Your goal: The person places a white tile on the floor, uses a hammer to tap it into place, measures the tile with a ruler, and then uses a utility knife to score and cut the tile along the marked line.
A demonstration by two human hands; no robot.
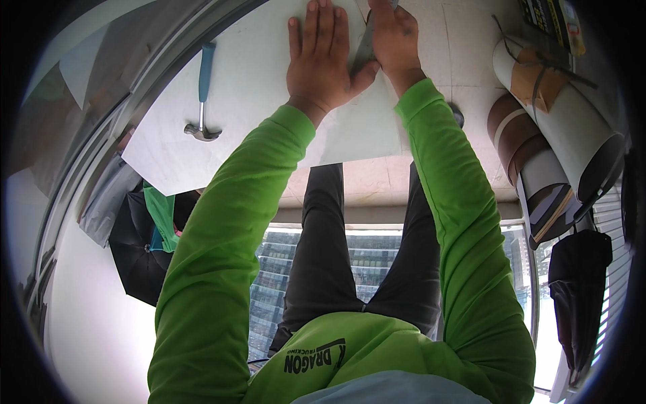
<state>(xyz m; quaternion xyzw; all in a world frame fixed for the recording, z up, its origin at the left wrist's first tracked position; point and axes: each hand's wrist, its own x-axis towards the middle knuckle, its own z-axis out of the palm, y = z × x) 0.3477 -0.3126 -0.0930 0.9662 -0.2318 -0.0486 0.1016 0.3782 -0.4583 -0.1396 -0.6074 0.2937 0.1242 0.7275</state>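
My left hand (319, 57) lies flat on a large white sheet (168, 151), its fingers stretched out and slightly spread. Just to its right, my right hand (396, 40) is closed around a flat grey tool (364, 50). A narrow blade-like part of the tool shows between the two hands, but its kind cannot be made out. The upper edge of the picture cuts off the right fingers. On the sheet, left of my left hand, rests a claw hammer (204, 87) with a teal handle and a metal head.
Large white (562, 114) and brown (515, 131) rolls lean at the right. A folded black umbrella (580, 289) hangs below them. On the left, a dark umbrella (138, 242) and a green cloth (160, 214) lie beside a curved frame. Pale tiles (464, 40) extend right of the sheet.
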